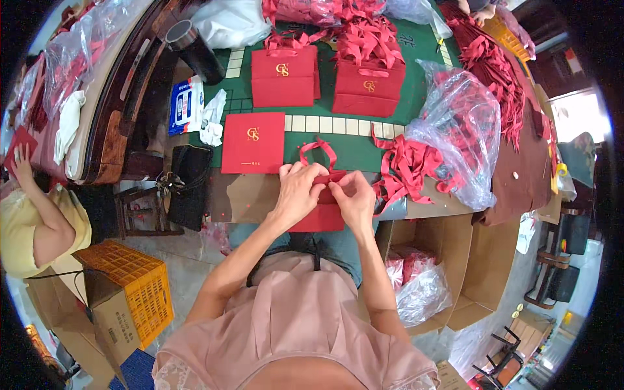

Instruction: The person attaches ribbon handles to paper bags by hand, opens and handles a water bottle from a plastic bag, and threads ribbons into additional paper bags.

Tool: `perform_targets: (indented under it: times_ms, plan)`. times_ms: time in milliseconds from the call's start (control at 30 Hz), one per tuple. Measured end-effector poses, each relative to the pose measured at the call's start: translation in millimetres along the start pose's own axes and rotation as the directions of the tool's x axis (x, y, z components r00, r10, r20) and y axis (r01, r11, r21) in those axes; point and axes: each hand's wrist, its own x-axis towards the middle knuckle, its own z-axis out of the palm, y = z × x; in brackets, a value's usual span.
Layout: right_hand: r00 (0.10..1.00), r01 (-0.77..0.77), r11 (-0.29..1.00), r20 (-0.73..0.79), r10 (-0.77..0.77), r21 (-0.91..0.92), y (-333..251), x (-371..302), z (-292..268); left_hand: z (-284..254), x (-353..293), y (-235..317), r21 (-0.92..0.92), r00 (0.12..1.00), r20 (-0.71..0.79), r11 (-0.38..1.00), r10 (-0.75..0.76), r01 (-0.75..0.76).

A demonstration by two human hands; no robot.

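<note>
At the table's near edge I hold a red paper gift bag (320, 220) between both hands. A red ribbon loop (318, 151) rises from its top, above my fingers. My left hand (298, 190) is closed, thumb and fingers pinching at the bag's upper edge. Beside it my right hand (352, 198) pinches the same edge, the two thumbs nearly meeting. Exactly what lies between the fingertips is hidden. Left of my hands lies a flat red bag (253, 144) with a gold emblem. A heap of loose red ribbons (409, 168) lies to the right.
Two standing red bags (284, 77) are farther back, one topped with ribbons. A clear plastic bag (458, 130) of ribbons lies right. A black flask (194, 52) and a wipes pack (187, 105) are left. Below stand a cardboard box (445, 260) and a yellow crate (133, 289). Another person's arm (42, 201) shows left.
</note>
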Motion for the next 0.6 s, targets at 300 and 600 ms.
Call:
perform_targets:
  times_ms: [300, 600]
  plan:
    - [0.997, 0.078, 0.982, 0.036, -0.073, -0.173, -16.1, 4.6, 0.8, -1.1, 3.9, 7.0, 0.072, 0.995, -0.056, 0.994, 0.084, -0.080]
    - [0.999, 0.033, 0.999, 0.029, -0.033, -0.009, -7.1, 4.5, 2.5, -1.6, 1.9, 4.1, 0.010, 0.999, -0.034, 0.999, 0.040, -0.040]
